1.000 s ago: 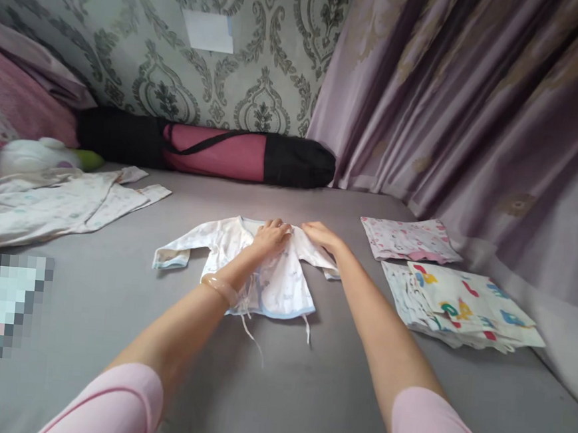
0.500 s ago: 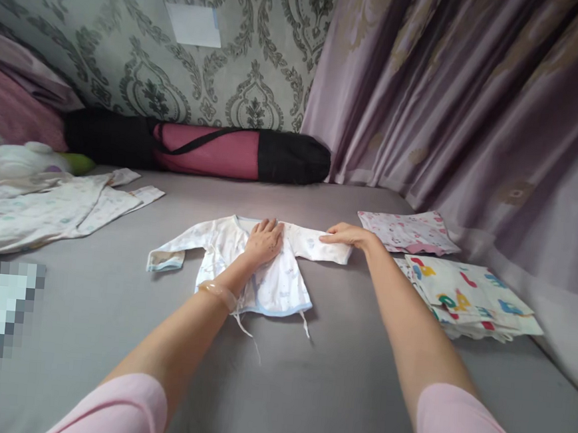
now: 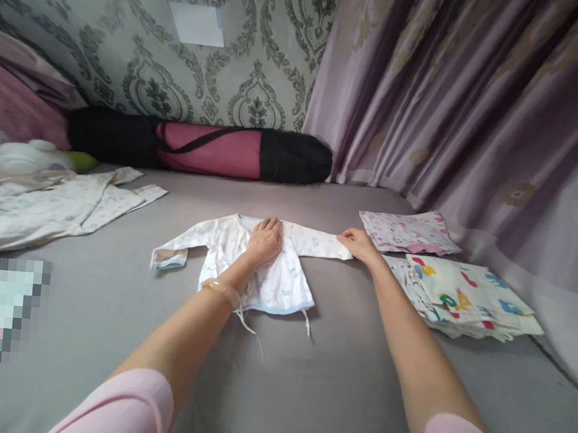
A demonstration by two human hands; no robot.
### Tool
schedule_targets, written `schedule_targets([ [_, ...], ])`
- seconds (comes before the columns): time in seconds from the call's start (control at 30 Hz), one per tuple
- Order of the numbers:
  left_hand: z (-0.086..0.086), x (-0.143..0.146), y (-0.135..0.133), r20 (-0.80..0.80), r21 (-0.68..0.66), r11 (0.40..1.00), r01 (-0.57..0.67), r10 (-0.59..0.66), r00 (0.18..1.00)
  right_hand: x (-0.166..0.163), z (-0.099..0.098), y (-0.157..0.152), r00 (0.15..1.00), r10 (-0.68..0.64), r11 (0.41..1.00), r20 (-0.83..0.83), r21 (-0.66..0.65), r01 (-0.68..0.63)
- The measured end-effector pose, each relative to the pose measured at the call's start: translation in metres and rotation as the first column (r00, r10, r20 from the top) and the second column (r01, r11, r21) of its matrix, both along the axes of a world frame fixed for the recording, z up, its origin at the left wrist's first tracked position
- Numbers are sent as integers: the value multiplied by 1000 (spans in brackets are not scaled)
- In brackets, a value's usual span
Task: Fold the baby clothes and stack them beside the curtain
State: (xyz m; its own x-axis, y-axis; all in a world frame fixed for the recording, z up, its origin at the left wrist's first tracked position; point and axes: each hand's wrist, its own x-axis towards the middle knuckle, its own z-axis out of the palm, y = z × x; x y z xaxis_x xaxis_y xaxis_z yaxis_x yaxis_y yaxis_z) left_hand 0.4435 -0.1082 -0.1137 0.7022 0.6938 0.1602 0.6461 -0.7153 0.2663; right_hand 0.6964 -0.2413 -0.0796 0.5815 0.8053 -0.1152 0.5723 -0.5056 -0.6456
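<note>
A small white baby shirt (image 3: 284,283) with pale blue trim and thin tie strings lies spread on the grey bed sheet (image 3: 337,367). My left hand (image 3: 266,239) rests flat on the shirt's upper chest, fingers together and stretched out. At the end of the right-hand sleeve, my right hand (image 3: 359,245) pinches the cuff between thumb and fingers, and that sleeve is drawn out straight. The opposite sleeve lies bent outward, its blue-edged cuff (image 3: 170,258) on the sheet.
To the right lie a folded pink-patterned cloth (image 3: 408,231) and a stack of folded colourful-print clothes (image 3: 477,295). Light patterned garments (image 3: 54,208) spread at the left near a white plush toy (image 3: 28,161). A long black and pink bag (image 3: 214,150) lies along the wall.
My right hand has slid outward along the sleeve to its cuff, and the sleeve now lies straighter and flatter. My left hand stays on the shirt's chest.
</note>
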Motion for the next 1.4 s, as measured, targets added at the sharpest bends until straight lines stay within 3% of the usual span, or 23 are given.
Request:
schedule_targets([
  [0.2, -1, 4, 6, 65, -71, 996, 56, -51, 997, 7, -9, -11, 922, 133, 991, 362, -77, -113],
  [0.33, 20, -16, 16, 99, -98, 992, 78, -68, 993, 8, -12, -12, 858, 164, 981, 486, -171, -91],
  [0.47, 49, -83, 28, 255, -154, 988, 11, 29, 967, -6, 4, -9, 830, 160, 957, 535, -290, 2],
  [0.57, 57, -148, 39, 267, -249, 946, -206, 272, 924, -34, 25, 4, 805, 115, 973, 581, -229, 26],
  [0.67, 52, -204, 45, 200, -397, 815, -422, 525, 827, -78, 40, 35, 849, 211, 978, 484, -104, -183],
  [0.73, 47, -230, 45, 136, -496, 749, -439, 566, 813, -113, 42, 63, 849, 291, 956, 441, -93, -280],
  [0.8, 47, -245, 42, 91, -556, 728, -400, 532, 842, -148, 38, 93, 856, 400, 915, 327, -93, -392],
  [0.87, 50, -252, 37, 49, -574, 730, -371, 482, 875, -179, 30, 118, 851, 448, 894, 276, -122, -431],
  [1.0, 59, -245, 31, -60, -518, 737, -435, 475, 878, -217, 14, 147, 870, 409, 910, 275, -193, -366],
  [1.23, 59, -222, 32, -167, -407, 762, -503, 480, 861, -221, 15, 152, 838, 435, 892, 331, -289, -349],
  [1.3, 57, -219, 31, -133, -313, 795, -519, 505, 853, -220, 18, 149, 829, 430, 892, 357, -307, -330],
  [1.4, 53, -217, 28, 5, -20, 826, -564, 564, 826, -222, 19, 144, 819, 410, 902, 402, -310, -300],
])
